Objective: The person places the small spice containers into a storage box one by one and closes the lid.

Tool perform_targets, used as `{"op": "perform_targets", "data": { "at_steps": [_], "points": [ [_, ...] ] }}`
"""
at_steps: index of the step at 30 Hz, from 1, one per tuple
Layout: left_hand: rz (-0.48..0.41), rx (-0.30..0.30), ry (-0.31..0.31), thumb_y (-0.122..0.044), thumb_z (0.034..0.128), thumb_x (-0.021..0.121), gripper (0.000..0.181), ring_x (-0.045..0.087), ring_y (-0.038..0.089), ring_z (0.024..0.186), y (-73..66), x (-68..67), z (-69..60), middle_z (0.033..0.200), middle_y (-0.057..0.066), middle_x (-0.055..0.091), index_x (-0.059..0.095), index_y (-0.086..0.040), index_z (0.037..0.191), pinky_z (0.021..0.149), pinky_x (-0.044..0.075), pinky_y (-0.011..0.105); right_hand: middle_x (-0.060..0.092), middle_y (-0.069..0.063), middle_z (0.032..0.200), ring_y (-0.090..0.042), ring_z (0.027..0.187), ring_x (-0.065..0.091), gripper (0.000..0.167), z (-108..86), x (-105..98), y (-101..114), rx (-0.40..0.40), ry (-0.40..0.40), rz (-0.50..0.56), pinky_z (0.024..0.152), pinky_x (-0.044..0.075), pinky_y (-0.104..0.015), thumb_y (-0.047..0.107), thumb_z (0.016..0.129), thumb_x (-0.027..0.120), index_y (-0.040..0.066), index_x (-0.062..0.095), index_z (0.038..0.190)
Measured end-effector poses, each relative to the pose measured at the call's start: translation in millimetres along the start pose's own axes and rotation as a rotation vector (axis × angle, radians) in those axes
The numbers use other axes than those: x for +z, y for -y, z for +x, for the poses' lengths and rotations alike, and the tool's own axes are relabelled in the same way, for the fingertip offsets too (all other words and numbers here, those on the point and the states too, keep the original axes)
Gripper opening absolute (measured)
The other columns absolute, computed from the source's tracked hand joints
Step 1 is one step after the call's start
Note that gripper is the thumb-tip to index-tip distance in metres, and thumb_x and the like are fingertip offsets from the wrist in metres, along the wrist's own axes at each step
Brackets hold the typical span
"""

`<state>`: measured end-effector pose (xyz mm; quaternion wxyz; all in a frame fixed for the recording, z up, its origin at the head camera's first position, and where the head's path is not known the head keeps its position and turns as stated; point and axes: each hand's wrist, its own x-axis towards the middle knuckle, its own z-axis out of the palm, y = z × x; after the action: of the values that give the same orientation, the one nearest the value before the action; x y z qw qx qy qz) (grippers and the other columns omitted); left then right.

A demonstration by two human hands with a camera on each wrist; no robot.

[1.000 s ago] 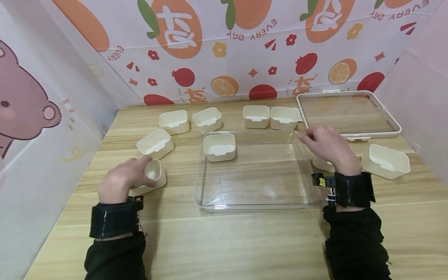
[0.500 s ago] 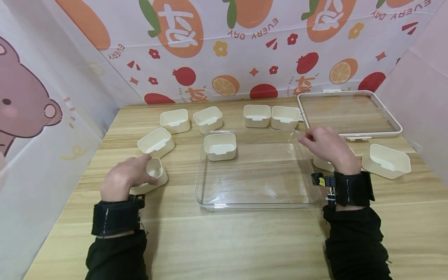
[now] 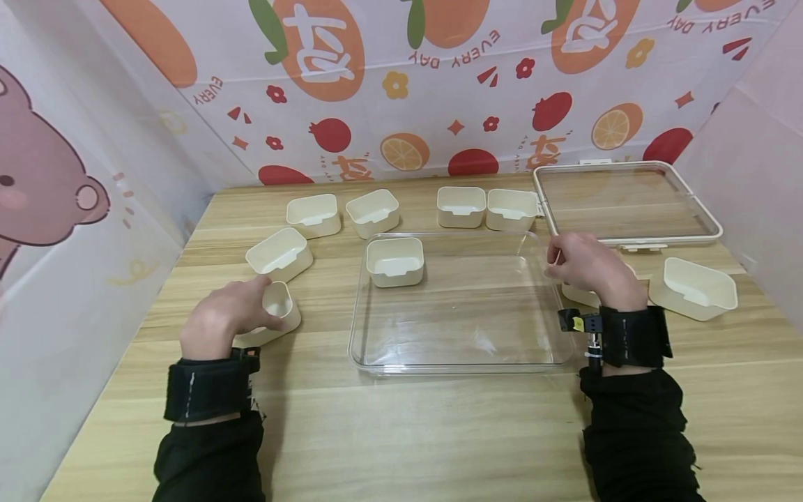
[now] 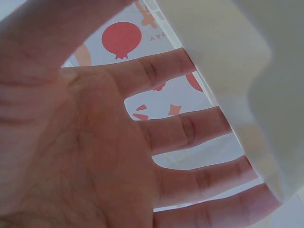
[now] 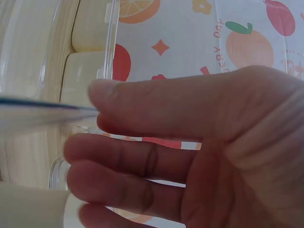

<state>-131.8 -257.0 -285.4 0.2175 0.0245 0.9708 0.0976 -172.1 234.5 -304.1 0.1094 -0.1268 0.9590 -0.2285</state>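
Nine boxes [image 3: 395, 263], one tray [image 3: 452, 328], one lid [image 3: 630, 203]. Left hand [image 3: 227, 314] grips one box; right hand [image 3: 586, 265] pinches thin, blurry thing [image 5: 47, 105].

Right hand [image 3: 586, 265]: drawn back over the last second. Fingertips earlier at the tray's [image 3: 454, 328] far right corner; now a little nearer the wearer, beside its right edge. Thumb and forefinger reached out leftward before, now tucked in closer to the knuckles. More of the lid's [image 3: 677, 241] near edge uncovered.
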Motion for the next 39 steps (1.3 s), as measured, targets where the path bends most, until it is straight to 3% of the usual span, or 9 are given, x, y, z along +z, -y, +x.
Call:
{"op": "perform_targets", "data": {
  "at_steps": [8, 14, 21, 23, 29, 39],
  "points": [
    [0.0, -0.002, -0.004, -0.028, 0.082, 0.082, 0.071, 0.057, 0.042, 0.093, -0.8, 0.1, -1.2, 0.106, 0.03, 0.059, 0.045, 0.009, 0.131, 0.076, 0.048, 0.055, 0.065, -0.01, 0.076, -0.019, 0.066, 0.063, 0.01, -0.8, -2.1, -6.7, 0.043, 0.139, 0.141, 0.061, 0.05, -0.033, -0.002, 0.095, 0.063, -0.011, 0.065, 0.094],
    [-0.003, -0.001, -0.004, -0.028, 0.0824, 0.081, 0.071, 0.057, 0.043, 0.093, -1.2, 0.4, 0.6, 0.107, 0.03, 0.059, 0.045, 0.008, 0.131, 0.076, 0.048, 0.055, 0.066, -0.009, 0.075, -0.019, 0.066, 0.065, 0.011, -1.2, -3.0, -8.9, 0.043, 0.151, 0.161, 0.064, 0.056, -0.036, -0.002, 0.095, 0.063, -0.012, 0.066, 0.095],
    [-0.005, 0.009, -0.007, -0.029, 0.0818, 0.082, 0.074, 0.057, 0.044, 0.096, -0.2, 0.8, 1.4, 0.111, 0.033, 0.059, 0.044, 0.008, 0.134, 0.077, 0.048, 0.056, 0.065, -0.006, 0.073, -0.019, 0.066, 0.065, 0.009, -1.2, -2.9, -10.8, 0.028, 0.149, 0.165, 0.064, 0.054, -0.035, -0.001, 0.095, 0.063, -0.009, 0.065, 0.091],
    [-0.011, 0.038, -0.042, -0.031, 0.0823, 0.082, 0.077, 0.057, 0.045, 0.1, -1.4, -0.2, -0.8, 0.116, 0.034, 0.058, 0.044, 0.007, 0.138, 0.079, 0.048, 0.058, 0.066, -0.007, 0.074, -0.02, 0.067, 0.065, 0.008, -1.3, -2.6, -11.2, 0.027, 0.154, 0.18, 0.065, 0.054, -0.036, -0.001, 0.095, 0.063, -0.008, 0.065, 0.092],
    [-0.011, 0.091, -0.266, -0.042, 0.083, 0.08, 0.086, 0.051, 0.053, 0.115, -12.5, -11.2, -18.3, 0.132, 0.036, 0.05, 0.04, -0.003, 0.148, 0.083, 0.044, 0.07, 0.067, -0.007, 0.074, -0.02, 0.068, 0.067, 0.008, 0.1, -1.8, -12.1, 0.009, 0.15, 0.202, 0.066, 0.057, -0.037, -0.001, 0.095, 0.063, -0.008, 0.064, 0.091],
    [-0.009, 0.089, -0.29, -0.044, 0.0864, 0.078, 0.091, 0.041, 0.056, 0.127, -29.7, -20.2, -33.4, 0.141, 0.037, 0.043, 0.035, -0.001, 0.154, 0.093, 0.038, 0.073, 0.067, -0.007, 0.076, -0.02, 0.07, 0.066, 0.008, -1.0, -0.9, -12.2, 0.038, 0.165, 0.198, 0.068, 0.055, -0.037, 0.001, 0.096, 0.064, -0.007, 0.064, 0.094]
  ]
}}
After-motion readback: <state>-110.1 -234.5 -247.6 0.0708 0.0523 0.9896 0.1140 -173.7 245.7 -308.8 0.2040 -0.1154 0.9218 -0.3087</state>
